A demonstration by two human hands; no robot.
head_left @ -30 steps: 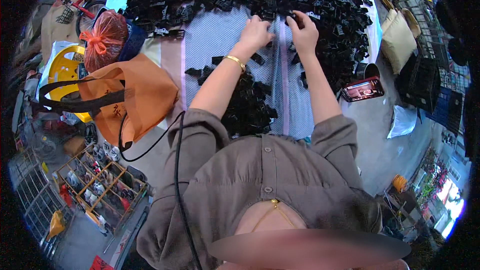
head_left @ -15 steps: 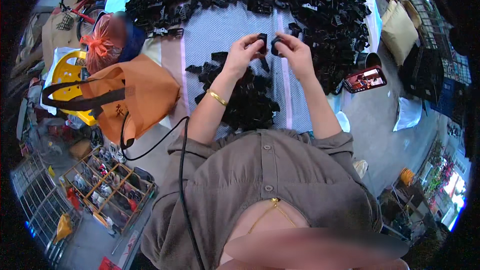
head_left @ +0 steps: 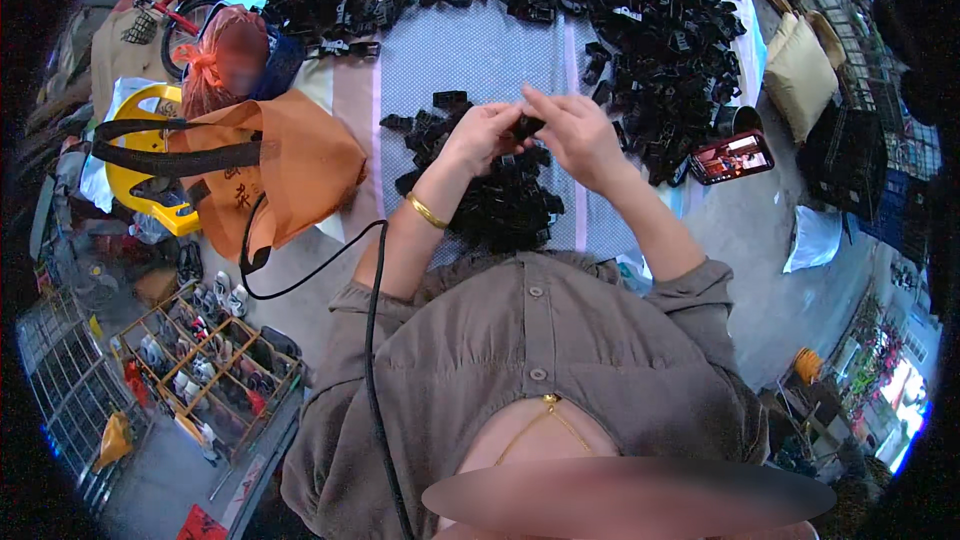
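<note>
Both my hands meet over the patterned cloth (head_left: 470,50), above a small heap of black plastic pieces (head_left: 505,205). Closed fingers of my left hand (head_left: 485,136) grip a small black plastic piece (head_left: 527,126). My right hand (head_left: 578,135) is closed on the same spot from the other side, its fingers covering much of the piece. Whether a second part sits between them I cannot tell. A larger pile of similar black pieces (head_left: 660,60) spreads along the far and right sides of the cloth.
An orange bag (head_left: 310,155) with dark handles leans at the left, beside a yellow plastic stool (head_left: 125,175). A black cable (head_left: 372,370) runs past my left arm. To the right lie a phone (head_left: 733,157) and a dark round container (head_left: 738,122). A shoe rack (head_left: 215,365) stands lower left.
My hands, apart half a second ago with a black piece in each, have come together. The right hand moved left and now overlaps the left fingertips.
</note>
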